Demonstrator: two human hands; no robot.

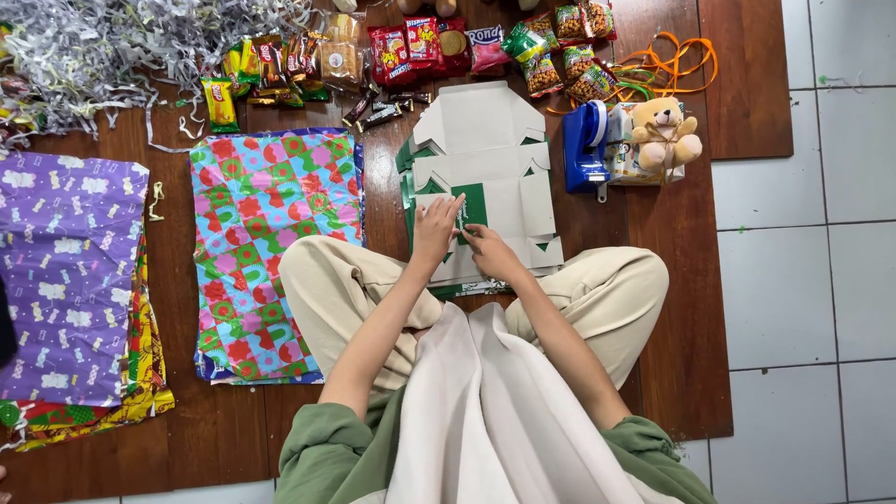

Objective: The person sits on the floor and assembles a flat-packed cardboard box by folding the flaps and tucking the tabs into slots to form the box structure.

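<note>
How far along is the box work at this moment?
Early. Done: a flat white-and-green box blank lies unfolded on the floor. In hand: the left hand and right hand press its near flaps. Left: no walls stand, and the snack packets and teddy bear sit outside it.

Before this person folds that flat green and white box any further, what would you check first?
1. Both hands on the flat box: ok, left hand and right hand rest on its near panels.
2. Box lies flat on the wooden floor: ok.
3. Tape dispenser near the box: ok.
4. Snack packets off the box: ok.
5. Flap creases ready: cannot tell.
</note>
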